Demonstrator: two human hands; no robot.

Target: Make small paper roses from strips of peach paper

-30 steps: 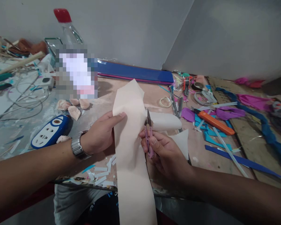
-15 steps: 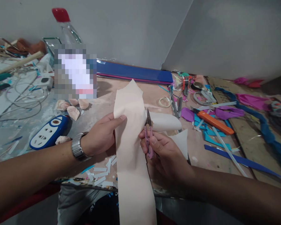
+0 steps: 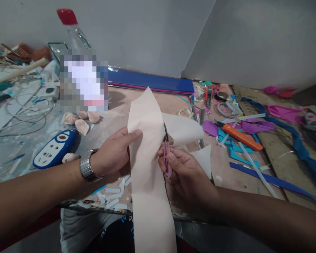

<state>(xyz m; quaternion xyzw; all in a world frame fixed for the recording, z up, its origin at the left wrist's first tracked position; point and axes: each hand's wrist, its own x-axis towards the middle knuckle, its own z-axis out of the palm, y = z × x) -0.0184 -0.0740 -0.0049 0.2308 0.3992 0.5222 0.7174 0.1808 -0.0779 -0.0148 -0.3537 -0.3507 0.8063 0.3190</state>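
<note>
A long, pale peach sheet (image 3: 147, 168), perhaps foam or paper, runs from mid-table down past the table's front edge; its far end comes to a point. My left hand (image 3: 116, 151) pinches its left edge, thumb on top and fingers beneath. In my right hand (image 3: 186, 168) is a pair of pink-handled thread snips (image 3: 168, 158), closed around the handles. Their dark blades point away from me at the sheet's right edge, partly hidden by it. Just behind the blades a pale curled flap (image 3: 185, 130) spreads to the right.
A blue-and-white power strip (image 3: 54, 149) lies left, near several peach petal-shaped pieces (image 3: 82, 126). An orange utility knife (image 3: 242, 137) and coloured scraps lie right. A red-capped bottle (image 3: 67, 17) stands at the back beside a blurred-out patch. White strips (image 3: 113, 196) litter the front edge.
The snips' blades have come closer together at the sheet's right edge. The flap behind them has swung out and looks larger. My left hand has hardly moved.
</note>
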